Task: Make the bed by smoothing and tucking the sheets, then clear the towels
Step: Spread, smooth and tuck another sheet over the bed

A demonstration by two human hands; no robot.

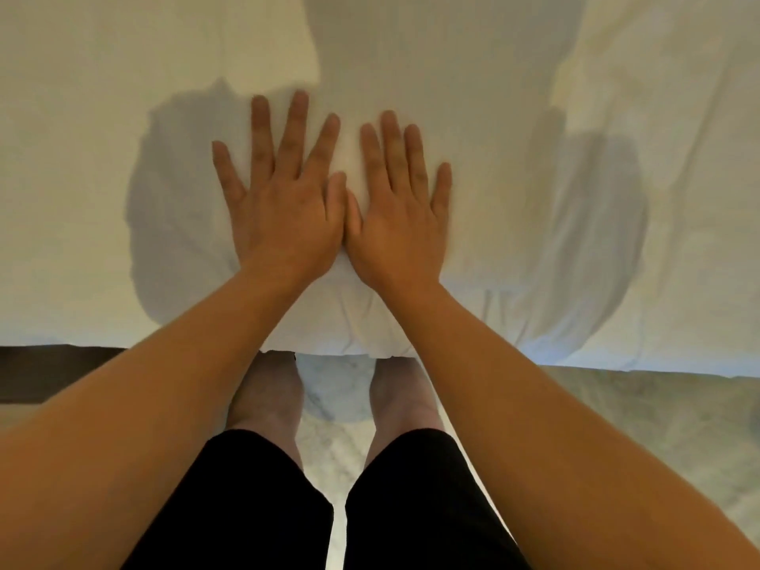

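White sheet (493,96) covers the bed beside a marble floor (637,405).

The sheet (493,96) runs off 3 edges; both palms hidden.

Sheet (473,96): white woven cloth, matt; smooth beyond the fingers (298,117), creased and bunched just behind the wrists at the bed edge.
Floor (637,405): pale veined stone like marble, faintly glossy, well behind the fingers.
Trousers (255,499): black cloth, matt.
Feet (267,388): bare or in thin hose, unclear.
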